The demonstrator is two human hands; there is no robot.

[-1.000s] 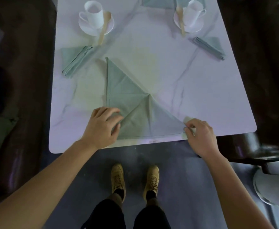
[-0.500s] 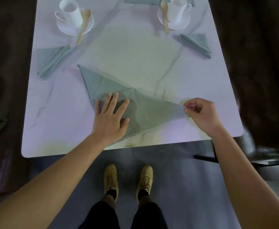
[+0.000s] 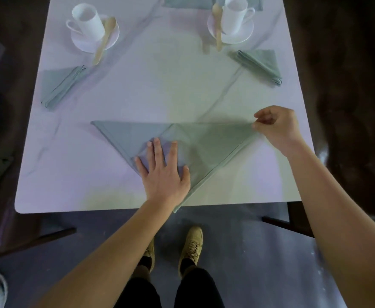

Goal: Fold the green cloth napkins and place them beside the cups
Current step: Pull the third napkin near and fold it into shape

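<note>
A green napkin (image 3: 206, 144) lies as a wide triangle near the front of the white marble table (image 3: 71, 174), its long edge facing away and its point hanging over the front edge. My left hand (image 3: 163, 172) presses flat on its left half, fingers spread. My right hand (image 3: 276, 127) pinches the napkin's right corner. A folded napkin (image 3: 59, 85) lies in front of the left cup (image 3: 88, 22). Another folded napkin (image 3: 259, 64) lies in front of the right cup (image 3: 235, 14).
Each cup stands on a white saucer with a wooden spoon (image 3: 104, 40) resting on it. More green cloth (image 3: 188, 1) lies at the far edge. Dark floor surrounds the table; my shoes (image 3: 192, 245) are below its front edge.
The napkin has turned so its long edge runs straight across. My right hand has pulled its corner out to the right. My left hand went from gripping the cloth to lying flat on it.
</note>
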